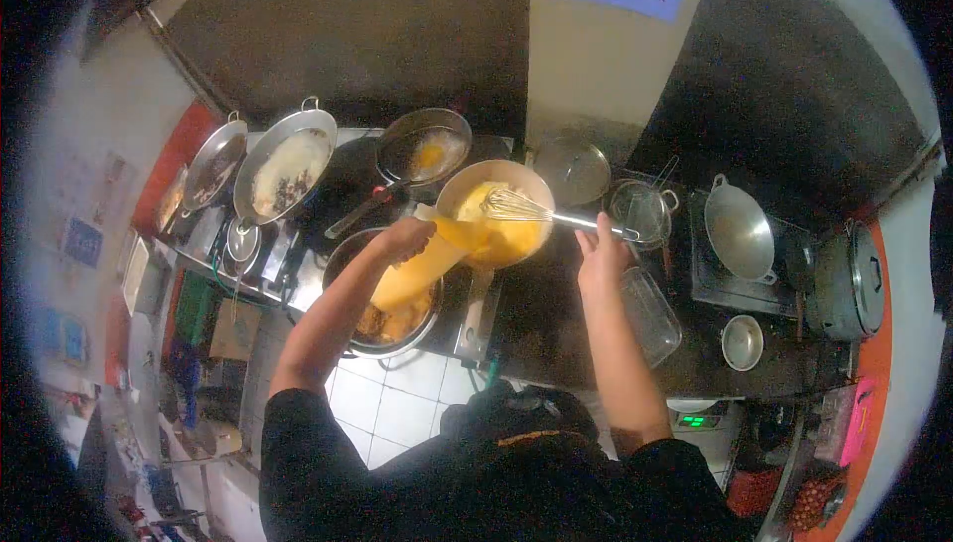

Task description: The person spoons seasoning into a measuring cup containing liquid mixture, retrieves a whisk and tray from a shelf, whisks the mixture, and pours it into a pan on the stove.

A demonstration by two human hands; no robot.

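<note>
My left hand point(407, 240) is closed on the upper part of a translucent yellow container point(422, 274), tilted with its mouth over the pan. Whether it is a jug or a bag I cannot tell. My right hand point(602, 252) grips the handle of a wire whisk point(516, 207). The whisk's wires reach into a light-rimmed frying pan point(544, 190), which holds a yellow mixture. Toward me runs the pan's pale handle point(476, 316). Under my left forearm stands a metal pot point(433, 329) with brown food in it, partly hidden by the yellow container.
Behind the left hand is a dark frying pan point(397, 135); two-handled woks point(320, 120) stand farther left. A strainer point(640, 206), a clear tray point(650, 319), a small metal bowl point(742, 342), another wok point(740, 229) and a large lidded pot point(862, 279) are on the right.
</note>
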